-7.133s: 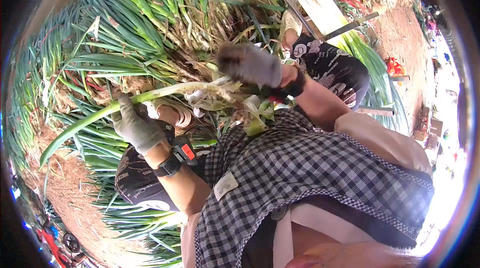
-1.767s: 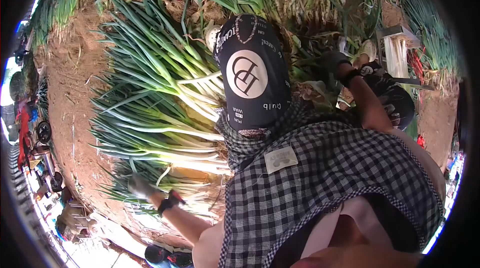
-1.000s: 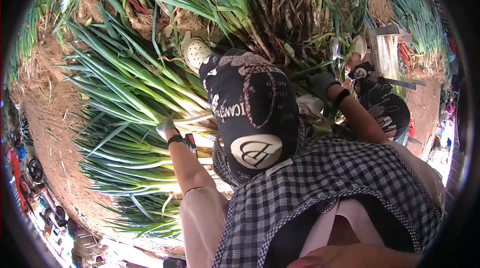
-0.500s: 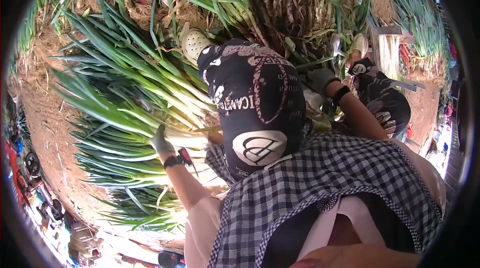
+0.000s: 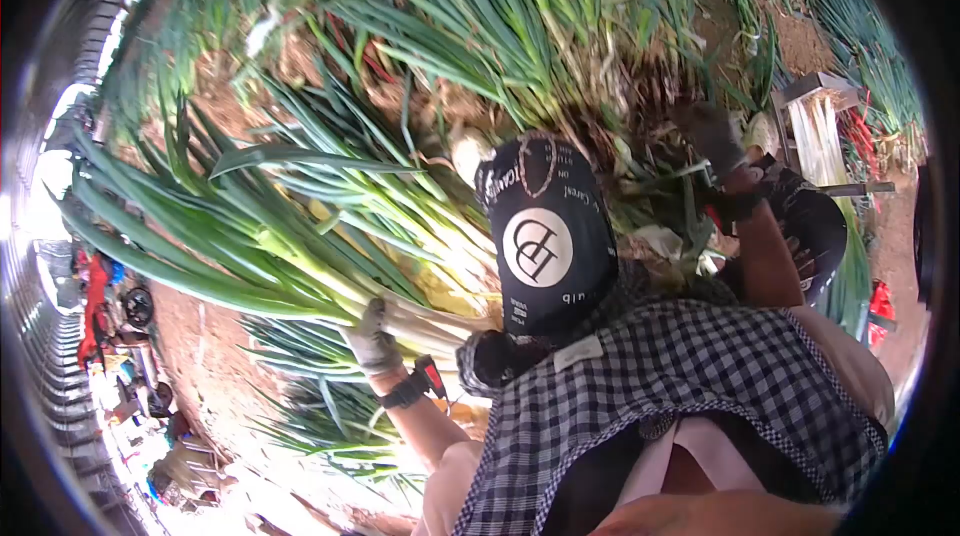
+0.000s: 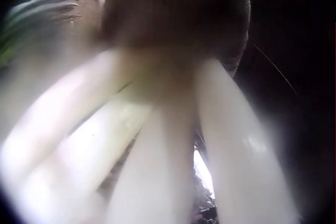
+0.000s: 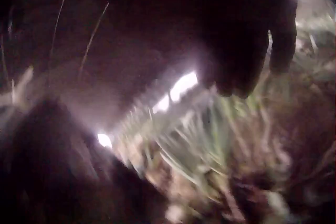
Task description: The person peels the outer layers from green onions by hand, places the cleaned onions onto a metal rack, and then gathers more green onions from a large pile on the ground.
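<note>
In the head view my gloved left hand (image 5: 375, 344) grips a bunch of long green scallions (image 5: 285, 276). Their leaves fan out to the left, and the pale stalk ends point toward my knee. Close up in the left wrist view, several thick white stalks (image 6: 152, 176) spread out below the glove (image 6: 178, 14). My gloved right hand (image 5: 712, 136) reaches out on the other side, just in front of upright scallions (image 5: 600, 26). In the right wrist view its dark fingers (image 7: 239, 61) hang loosely with nothing between them, over blurred plants.
My raised knee in dark printed trousers (image 5: 540, 246) stands between both hands, with a pale shoe (image 5: 467, 154) beyond it. More scallions (image 5: 330, 426) lie on the ground at the left. A metal stand (image 5: 815, 86) holding white stalks is at the right.
Earlier my hands worked on a single scallion. Since then the left hand reached into the lying pile, gripped a bunch and raised it. The right hand has moved outward, away from my lap.
</note>
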A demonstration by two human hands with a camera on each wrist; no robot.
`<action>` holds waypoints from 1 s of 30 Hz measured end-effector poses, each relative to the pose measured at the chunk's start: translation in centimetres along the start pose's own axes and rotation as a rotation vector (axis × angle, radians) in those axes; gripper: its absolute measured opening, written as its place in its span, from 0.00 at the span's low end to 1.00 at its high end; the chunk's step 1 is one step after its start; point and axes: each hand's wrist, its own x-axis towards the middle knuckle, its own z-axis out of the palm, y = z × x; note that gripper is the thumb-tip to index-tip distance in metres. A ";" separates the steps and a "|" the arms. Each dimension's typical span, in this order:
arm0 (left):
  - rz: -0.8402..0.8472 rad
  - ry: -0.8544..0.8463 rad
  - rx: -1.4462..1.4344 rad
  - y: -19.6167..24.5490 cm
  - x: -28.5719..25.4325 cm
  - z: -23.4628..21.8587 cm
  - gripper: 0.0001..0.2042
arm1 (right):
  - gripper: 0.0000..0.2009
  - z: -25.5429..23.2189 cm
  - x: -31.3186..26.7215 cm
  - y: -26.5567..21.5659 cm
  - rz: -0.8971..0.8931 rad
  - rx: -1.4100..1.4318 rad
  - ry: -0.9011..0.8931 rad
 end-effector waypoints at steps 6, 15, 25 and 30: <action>0.244 -0.310 0.234 8.1 -0.3 7.1 0.25 | 0.22 11.3 -3.0 -19.7 -0.996 -0.914 0.065; 0.353 -0.977 0.451 17.5 -3.3 24.5 0.17 | 0.35 20.1 1.8 -28.9 -2.066 -1.475 0.421; 0.735 -1.481 0.560 14.5 -7.4 36.5 0.14 | 0.27 7.6 -3.2 -33.7 -1.583 -2.085 -0.190; 0.675 -1.625 0.642 19.6 -12.7 45.2 0.16 | 0.18 -0.6 -5.4 -37.9 -1.775 -2.069 0.540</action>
